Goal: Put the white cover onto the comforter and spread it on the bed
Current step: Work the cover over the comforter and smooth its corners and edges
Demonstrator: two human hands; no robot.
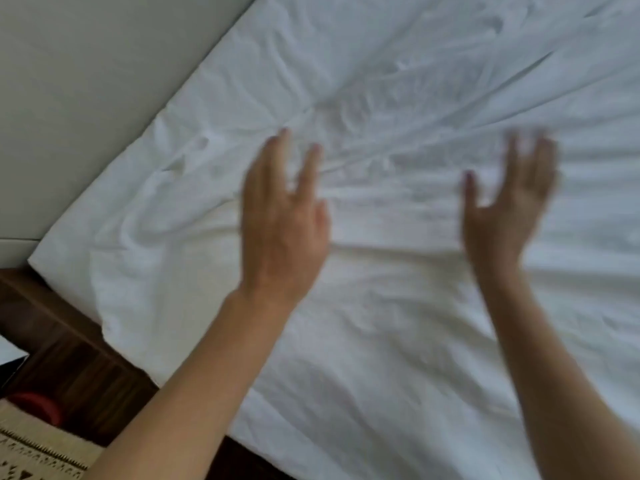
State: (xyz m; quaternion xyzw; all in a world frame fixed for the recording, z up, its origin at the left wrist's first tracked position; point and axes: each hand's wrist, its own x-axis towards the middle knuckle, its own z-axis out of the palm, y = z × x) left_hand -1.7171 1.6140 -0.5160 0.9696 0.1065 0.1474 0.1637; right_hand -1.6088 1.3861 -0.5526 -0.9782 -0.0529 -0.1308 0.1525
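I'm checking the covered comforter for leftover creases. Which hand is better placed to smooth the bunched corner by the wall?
The left hand. It hangs open nearer the rumpled corner of the white cover by the wall; the right hand is farther away.

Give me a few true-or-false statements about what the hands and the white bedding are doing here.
1. Both hands have their fingers spread, gripping nothing. True: the left hand and right hand are open.
2. The white cover lies perfectly smooth. False: it is heavily wrinkled.
3. The right hand pinches a corner of the cover. False: it holds no fabric.
4. A corner of the cover lies at the left near dark wooden furniture. True.
5. A red object shows at lower left. True.
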